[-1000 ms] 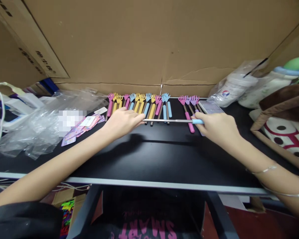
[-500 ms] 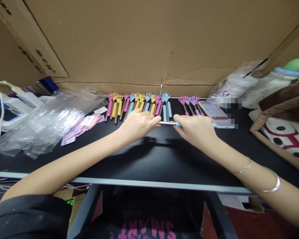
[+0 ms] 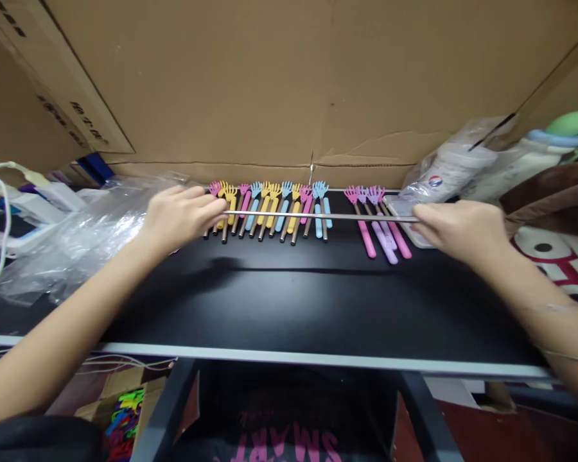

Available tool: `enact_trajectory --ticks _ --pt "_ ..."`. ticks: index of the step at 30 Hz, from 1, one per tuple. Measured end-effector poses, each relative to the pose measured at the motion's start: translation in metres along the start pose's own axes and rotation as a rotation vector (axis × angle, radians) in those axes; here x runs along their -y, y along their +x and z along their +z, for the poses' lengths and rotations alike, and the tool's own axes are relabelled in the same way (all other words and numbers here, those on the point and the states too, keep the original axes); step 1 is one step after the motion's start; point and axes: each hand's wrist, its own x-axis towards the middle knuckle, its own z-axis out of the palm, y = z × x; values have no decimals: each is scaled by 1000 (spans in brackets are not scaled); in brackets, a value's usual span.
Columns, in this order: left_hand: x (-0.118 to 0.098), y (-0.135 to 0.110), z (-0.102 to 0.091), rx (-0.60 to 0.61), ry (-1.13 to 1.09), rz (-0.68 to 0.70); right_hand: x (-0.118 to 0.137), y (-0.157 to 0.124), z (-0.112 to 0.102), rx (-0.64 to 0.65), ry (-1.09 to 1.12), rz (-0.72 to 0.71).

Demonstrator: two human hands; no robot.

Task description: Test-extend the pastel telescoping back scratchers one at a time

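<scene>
In the middle band of the frame, just above centre: a back scratcher [image 3: 318, 216], seen as a thin metal rod, runs level from left to right and is held clear of the black table [image 3: 289, 301].

Left hand [image 3: 183, 215], centre left: fingers curled shut around the rod's left end. The end piece is hidden inside the grip.

Right hand [image 3: 460, 228], centre right: fingers and thumb closed on the rod's right end, palm turned down. The handle colour cannot be made out under the fingers.

Behind and below the rod, upper centre: a row of scratchers [image 3: 293, 226] lies side by side on the table, with small hand-shaped heads toward the back in pink, yellow and blue. The rod crosses over their shafts; whether it touches them cannot be told.

To the right of that row, set apart by a gap: a small group [image 3: 384, 239] of pink and purple scratchers, also under the rod.

Just beside the right fingertips: a phone [image 3: 401, 206], screen up and partly covered by the hand.

Left side of frame: crumpled clear plastic bags [image 3: 72, 240], with the left wrist over their edge.

Upper frame: a cardboard wall [image 3: 289, 83] closes off the back of the table.
</scene>
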Motion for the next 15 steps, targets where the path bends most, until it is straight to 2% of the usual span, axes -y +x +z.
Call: enact_trajectory --ticks 3,5,9,15 --pt "34 -24 7 49 33 -42 -37 -17 20 155 -7 116" --pt "47 -34 12 54 66 -64 -53 -28 28 203 33 179" --pt "51 -37 19 77 107 -43 -70 -39 35 293 83 251" --pt "51 -47 29 156 35 -78 -69 -38 34 421 58 365"
